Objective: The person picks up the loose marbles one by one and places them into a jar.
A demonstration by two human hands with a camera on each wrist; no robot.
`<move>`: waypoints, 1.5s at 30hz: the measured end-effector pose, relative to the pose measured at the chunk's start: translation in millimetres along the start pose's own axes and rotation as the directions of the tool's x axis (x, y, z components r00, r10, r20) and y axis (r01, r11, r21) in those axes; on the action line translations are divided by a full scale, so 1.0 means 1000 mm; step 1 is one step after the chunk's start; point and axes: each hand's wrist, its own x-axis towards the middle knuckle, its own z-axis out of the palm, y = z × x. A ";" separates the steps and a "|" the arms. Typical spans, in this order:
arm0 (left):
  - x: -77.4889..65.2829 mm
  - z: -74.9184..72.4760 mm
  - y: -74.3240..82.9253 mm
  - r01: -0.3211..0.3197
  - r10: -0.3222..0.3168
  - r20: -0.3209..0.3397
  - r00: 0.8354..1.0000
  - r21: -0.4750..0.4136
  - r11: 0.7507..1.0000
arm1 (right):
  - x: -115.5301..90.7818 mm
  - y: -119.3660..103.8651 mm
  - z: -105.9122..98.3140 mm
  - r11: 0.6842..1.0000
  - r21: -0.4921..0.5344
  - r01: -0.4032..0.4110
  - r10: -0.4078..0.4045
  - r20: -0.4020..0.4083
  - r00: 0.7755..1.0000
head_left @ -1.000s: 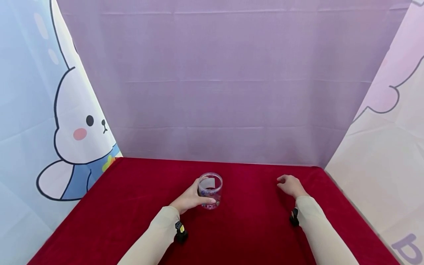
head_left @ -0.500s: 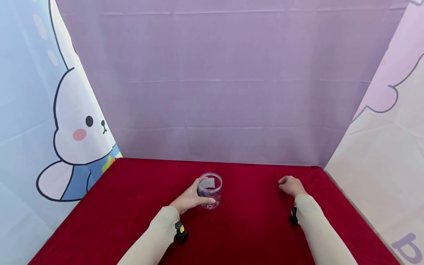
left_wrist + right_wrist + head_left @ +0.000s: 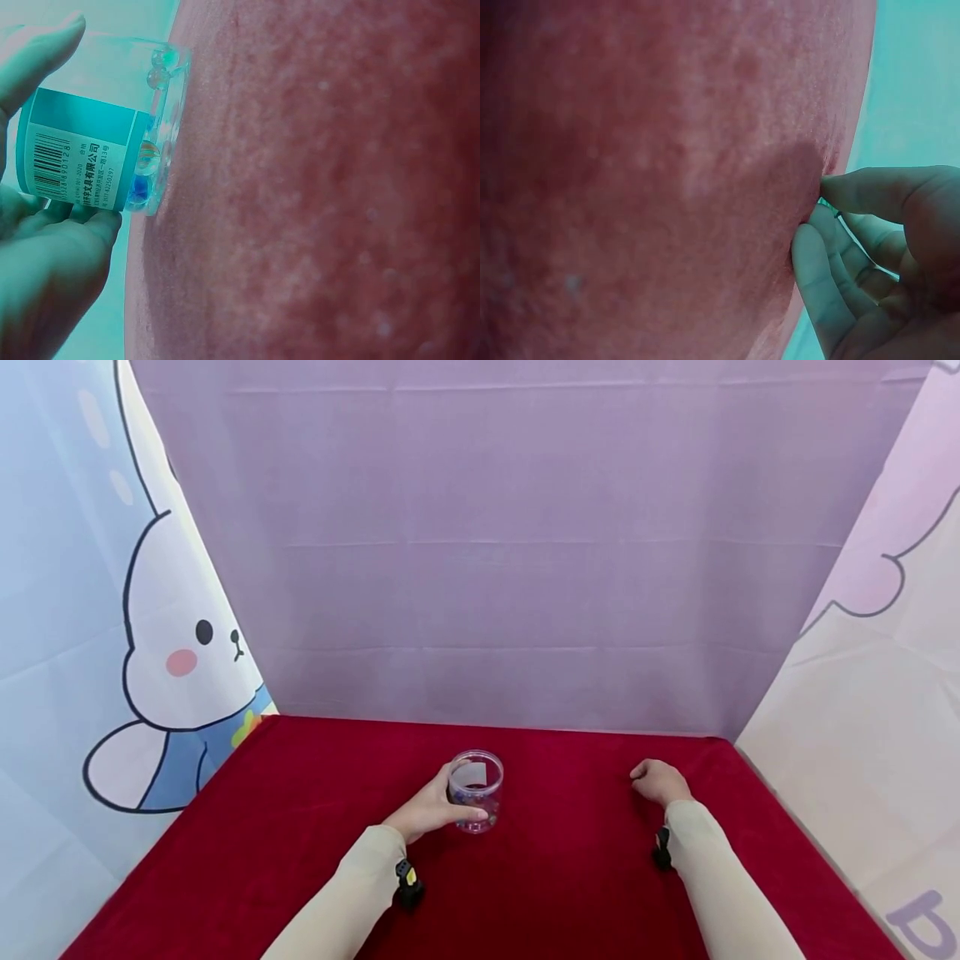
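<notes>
My left hand (image 3: 431, 810) grips a clear, lidless plastic jar (image 3: 487, 802) that stands upright on the red cloth, thumb on the near side and fingers behind. Several glass marbles (image 3: 150, 157) lie at its bottom in the left wrist view, and a label with a barcode (image 3: 51, 161) faces that camera. Off to the right, my right hand (image 3: 660, 782) is low at the cloth with curled fingers. In the right wrist view its thumb and fingertips close round a small green glassy thing (image 3: 824, 202), mostly hidden by them.
A red cloth (image 3: 570, 877) covers the table. Behind it hangs a plain purple curtain (image 3: 525, 568). A printed cartoon sheet (image 3: 60, 610) borders the left, and a pale printed sheet (image 3: 885, 735) the right. Both sleeves carry a black wrist camera (image 3: 408, 887).
My right hand has shifted slightly right and toward me, its fingertips drawing in. The left hand and the jar stay in place.
</notes>
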 end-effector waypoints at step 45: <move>0.002 -0.002 -0.003 -0.021 0.021 0.013 1.000 -0.014 1.000 | -0.016 -0.060 0.009 0.965 0.111 0.237 -0.228 -0.087 0.970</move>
